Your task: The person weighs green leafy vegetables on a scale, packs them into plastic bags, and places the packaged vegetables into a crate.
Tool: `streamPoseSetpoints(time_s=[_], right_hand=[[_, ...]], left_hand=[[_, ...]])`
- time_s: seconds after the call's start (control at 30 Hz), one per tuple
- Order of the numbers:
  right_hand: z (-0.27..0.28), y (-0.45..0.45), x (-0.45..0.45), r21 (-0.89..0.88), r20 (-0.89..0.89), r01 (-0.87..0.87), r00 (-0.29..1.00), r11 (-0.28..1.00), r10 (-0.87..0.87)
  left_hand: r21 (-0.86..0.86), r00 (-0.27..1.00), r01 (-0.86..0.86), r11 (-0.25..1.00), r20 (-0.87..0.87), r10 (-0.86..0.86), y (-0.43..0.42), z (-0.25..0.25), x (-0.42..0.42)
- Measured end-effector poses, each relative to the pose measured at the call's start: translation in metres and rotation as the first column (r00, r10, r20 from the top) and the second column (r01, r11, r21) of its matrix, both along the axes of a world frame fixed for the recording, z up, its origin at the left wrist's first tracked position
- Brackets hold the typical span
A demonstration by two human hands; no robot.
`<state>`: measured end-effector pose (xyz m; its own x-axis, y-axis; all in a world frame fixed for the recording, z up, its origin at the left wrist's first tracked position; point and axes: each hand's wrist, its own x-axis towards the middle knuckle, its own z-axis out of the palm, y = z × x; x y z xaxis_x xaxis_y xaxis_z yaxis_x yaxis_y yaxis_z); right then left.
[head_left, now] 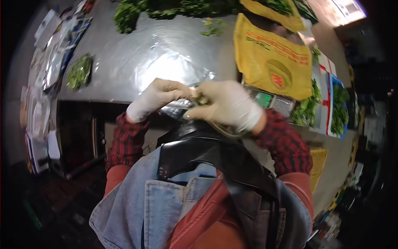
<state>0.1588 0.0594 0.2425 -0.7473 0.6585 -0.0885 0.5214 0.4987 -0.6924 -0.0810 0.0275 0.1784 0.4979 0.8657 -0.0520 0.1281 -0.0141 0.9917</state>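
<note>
My left hand (159, 97), in a white glove, is closed with its fingertips pinching the edge of a clear plastic bag (176, 108) at the table's front edge. Close beside it, my right hand (230, 103), gloved too and blurred by motion, has thumb and fingers curled together near the bag's top. A small pale-green bit (201, 98) shows between the two hands; its kind is unclear. The right fingers partly hide what they grip. Below the hands hangs the black apron (195, 151) I wear.
A bagged bunch of greens (79, 72) lies on the left of the metal table (124, 54). Leafy greens (178, 8) line the back, with loose leaves (212, 29) nearby. To the right are a yellow printed bag (273, 60), a scale with a green display (263, 98) and a blue-rimmed crate (344, 114).
</note>
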Motion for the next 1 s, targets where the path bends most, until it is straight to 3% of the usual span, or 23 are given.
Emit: streamPoseSetpoints(time_s=[0.03,0.07,0.13,0.17,0.2,0.27,0.43,0.53,0.57,0.7,0.8,0.83,0.87,0.9,0.93,0.97,1.0], right_hand=[[0.001,-0.013,-0.007,0.2,0.062,0.02,0.998,0.98,-0.033],[-0.003,-0.02,-0.011,0.204,0.086,0.059,0.993,0.977,-0.078],[-0.015,-0.028,-0.015,0.394,-0.119,0.081,0.992,0.916,-0.037],[-0.016,-0.028,-0.014,0.399,-0.109,0.099,0.992,0.912,-0.06],[-0.016,-0.026,-0.014,0.152,-0.176,0.182,0.972,0.971,-0.155],[-0.018,-0.023,-0.016,-0.365,-0.248,0.262,0.898,0.893,-0.364],[-0.027,-0.018,-0.015,-0.47,-0.238,0.227,0.898,0.853,-0.37],[-0.027,-0.016,-0.013,-0.462,-0.188,0.193,0.932,0.865,-0.309],[-0.027,-0.016,-0.013,-0.465,-0.189,0.197,0.931,0.863,-0.314],[-0.021,-0.014,-0.013,-0.309,-0.061,0.137,0.985,0.941,-0.164],[0.006,-0.011,0.024,-0.502,-0.319,0.065,0.913,0.863,-0.254],[0.02,-0.01,0.049,-0.491,-0.426,0.059,0.854,0.869,-0.299],[0.038,-0.008,0.081,-0.413,-0.437,0.16,0.829,0.897,-0.349],[0.039,-0.021,0.108,-0.253,-0.703,0.389,0.555,0.886,-0.445],[0.05,-0.015,0.14,-0.128,-0.853,0.423,0.414,0.897,-0.317],[0.07,-0.004,0.181,-0.209,-0.921,0.392,0.229,0.896,-0.315],[0.09,-0.004,0.208,-0.468,-0.861,0.21,-0.326,0.858,-0.39]], left_hand=[[0.163,0.996,0.018,0.986,-0.089,-0.004,0.001,-0.001,0.004],[0.168,0.997,0.058,0.984,-0.066,-0.047,0.0,0.0,0.006],[-0.209,0.987,-0.129,0.969,-0.125,0.105,-0.003,0.002,0.006],[-0.206,0.99,-0.104,0.973,-0.114,0.081,-0.004,0.001,0.007],[-0.192,0.991,-0.104,0.976,-0.106,0.085,-0.005,0.0,0.006],[-0.165,0.99,-0.12,0.979,-0.1,0.105,-0.007,-0.001,0.005],[-0.122,0.992,-0.122,0.985,-0.034,0.119,-0.006,-0.003,0.007],[0.079,0.973,-0.089,0.993,-0.205,0.104,-0.006,-0.004,0.009],[0.077,0.973,-0.084,0.993,-0.207,0.098,-0.007,-0.005,0.01],[0.087,0.953,-0.092,0.992,-0.281,0.113,-0.009,-0.004,0.012],[0.01,0.974,-0.136,0.991,-0.184,0.135,-0.012,0.003,0.017],[0.01,0.971,-0.151,0.989,-0.184,0.15,-0.012,0.004,0.015],[-0.047,0.982,-0.158,0.986,-0.116,0.151,-0.014,0.004,0.013],[-0.108,0.987,-0.159,0.981,-0.049,0.154,-0.016,0.003,0.011],[-0.168,0.987,-0.153,0.974,0.019,0.158,-0.019,0.003,0.008],[-0.173,0.986,-0.16,0.972,0.017,0.166,-0.022,0.001,0.005],[-0.057,0.98,-0.196,0.979,-0.045,0.193,-0.023,-0.003,0.003]])
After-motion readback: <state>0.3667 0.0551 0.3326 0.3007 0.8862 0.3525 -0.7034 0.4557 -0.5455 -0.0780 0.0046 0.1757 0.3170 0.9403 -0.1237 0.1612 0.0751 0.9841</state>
